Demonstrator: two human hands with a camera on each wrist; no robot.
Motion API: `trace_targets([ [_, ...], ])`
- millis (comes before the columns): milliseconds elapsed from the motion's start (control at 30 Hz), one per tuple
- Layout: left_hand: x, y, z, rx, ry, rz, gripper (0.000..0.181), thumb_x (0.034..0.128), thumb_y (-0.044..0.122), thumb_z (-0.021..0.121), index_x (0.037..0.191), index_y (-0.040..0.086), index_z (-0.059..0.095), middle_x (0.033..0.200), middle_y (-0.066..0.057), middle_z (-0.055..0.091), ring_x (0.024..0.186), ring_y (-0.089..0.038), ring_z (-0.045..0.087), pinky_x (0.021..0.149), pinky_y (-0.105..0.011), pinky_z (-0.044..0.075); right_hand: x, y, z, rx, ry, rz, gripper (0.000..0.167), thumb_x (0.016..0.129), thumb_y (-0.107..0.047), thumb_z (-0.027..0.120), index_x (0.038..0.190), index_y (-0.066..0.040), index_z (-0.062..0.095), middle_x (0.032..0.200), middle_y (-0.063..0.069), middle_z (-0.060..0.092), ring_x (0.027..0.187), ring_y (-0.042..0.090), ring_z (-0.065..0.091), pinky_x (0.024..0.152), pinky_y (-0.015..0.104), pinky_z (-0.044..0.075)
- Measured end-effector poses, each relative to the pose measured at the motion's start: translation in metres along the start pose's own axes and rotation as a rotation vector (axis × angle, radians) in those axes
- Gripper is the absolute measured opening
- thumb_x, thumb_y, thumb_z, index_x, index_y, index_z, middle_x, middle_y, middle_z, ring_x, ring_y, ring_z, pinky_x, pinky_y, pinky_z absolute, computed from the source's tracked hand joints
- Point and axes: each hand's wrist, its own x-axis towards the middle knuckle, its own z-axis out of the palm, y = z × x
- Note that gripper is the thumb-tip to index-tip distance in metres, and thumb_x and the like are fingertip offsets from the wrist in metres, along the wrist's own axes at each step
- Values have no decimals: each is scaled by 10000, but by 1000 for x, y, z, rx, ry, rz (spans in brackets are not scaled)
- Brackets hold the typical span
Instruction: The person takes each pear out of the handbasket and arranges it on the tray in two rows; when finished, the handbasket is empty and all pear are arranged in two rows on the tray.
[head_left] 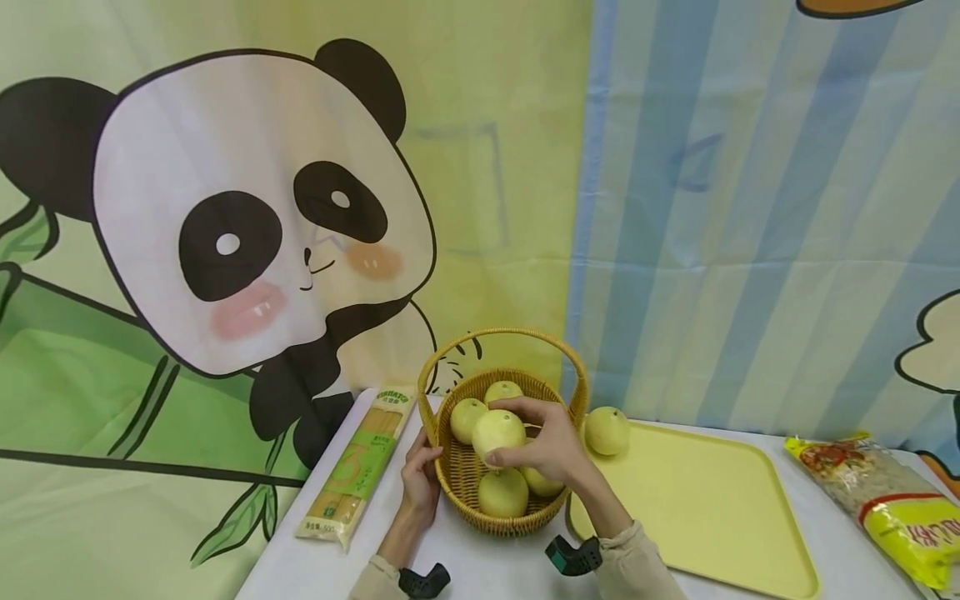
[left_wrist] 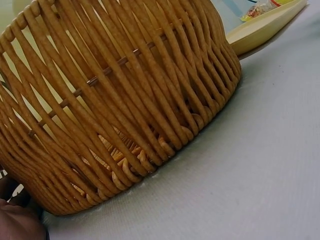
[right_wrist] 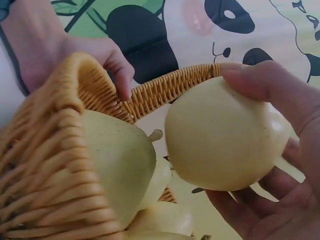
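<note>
My right hand [head_left: 553,443] holds a pale yellow pear [head_left: 498,437] between thumb and fingers, over a woven wicker basket [head_left: 491,525] with a tall arched handle. Inside the basket lie several more pears [head_left: 503,493], partly covered by that hand. On the basket's left side, my left hand [head_left: 420,485] grips the wall, its thumb [right_wrist: 122,75] over the rim in the right wrist view. The left wrist view is mostly filled by the basket's weave [left_wrist: 125,100], with only a bit of the left hand [left_wrist: 20,220] at the corner.
One pear [head_left: 607,431] sits at the back left corner of a yellow tray [head_left: 705,500], right of the basket. A long pack of noodles [head_left: 360,467] lies to the left on the white tablecloth. At far right is a yellow-and-clear food bag [head_left: 885,508]. A panda-printed curtain hangs behind.
</note>
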Motion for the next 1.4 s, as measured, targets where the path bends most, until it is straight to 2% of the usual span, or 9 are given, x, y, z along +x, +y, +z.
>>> trace_targets([
  [200,0,1,0,-15,-7,-1,759,941,126,397,1685,69,260,1705,-206,329,1540,-286,346,1126,-210,404,-14,-2,-5,-35,76,-62,585,741,-217,964,1293,-255,775,1344,-6,741,1319,290,627,911,334,592],
  [400,0,0,0,-11,-1,-6,769,934,125,394,1689,76,251,1706,-194,334,1531,-283,361,1128,-223,410,-21,-1,-18,-36,68,-102,578,770,-192,953,1310,-273,767,1346,23,744,1302,283,655,900,321,591],
  [567,1,-1,-1,-13,-11,-8,773,927,128,407,1686,83,267,1706,-196,331,1533,-281,357,1141,-228,400,-26,1,-31,-29,79,-101,572,789,-182,939,1332,-200,760,1351,35,741,1295,277,658,918,335,597],
  [700,1,0,-2,1,-19,0,759,929,131,407,1679,91,295,1696,-200,346,1513,-254,392,1142,-243,407,-28,2,-39,-19,94,-82,579,791,-162,935,1340,-149,753,1357,37,739,1275,246,663,872,343,614],
  [800,1,0,-1,4,-9,-5,748,924,135,408,1668,114,333,1684,-182,371,1489,-230,421,1136,-248,417,-28,-1,-44,-36,102,-77,579,779,-166,942,1328,-157,761,1344,32,746,1259,205,663,838,354,617],
  [1000,1,0,0,-5,7,-18,760,928,130,394,1683,130,300,1704,-149,349,1529,-236,366,1141,-213,396,-32,-8,-61,-24,112,-97,567,762,-119,944,1302,-156,775,1359,128,728,1257,109,644,911,363,602],
  [1100,0,0,0,3,8,-8,760,935,133,389,1686,105,280,1703,-170,344,1527,-235,367,1136,-206,393,-35,-10,-73,4,120,-124,569,762,-48,930,1304,-101,766,1361,161,721,1258,95,648,928,352,605],
  [1267,1,0,0,3,14,-16,774,924,134,394,1689,116,276,1702,-146,351,1503,-199,392,1112,-189,405,-42,-12,-98,28,153,-155,594,782,46,885,1348,18,706,1363,82,734,1250,100,674,863,341,628],
  [1400,2,-1,0,11,1,-21,780,927,125,377,1697,121,251,1714,-141,330,1527,-219,361,1106,-169,397,-50,-9,-119,55,219,-97,618,806,64,858,1393,23,670,1388,-14,723,1147,135,737,803,345,641],
])
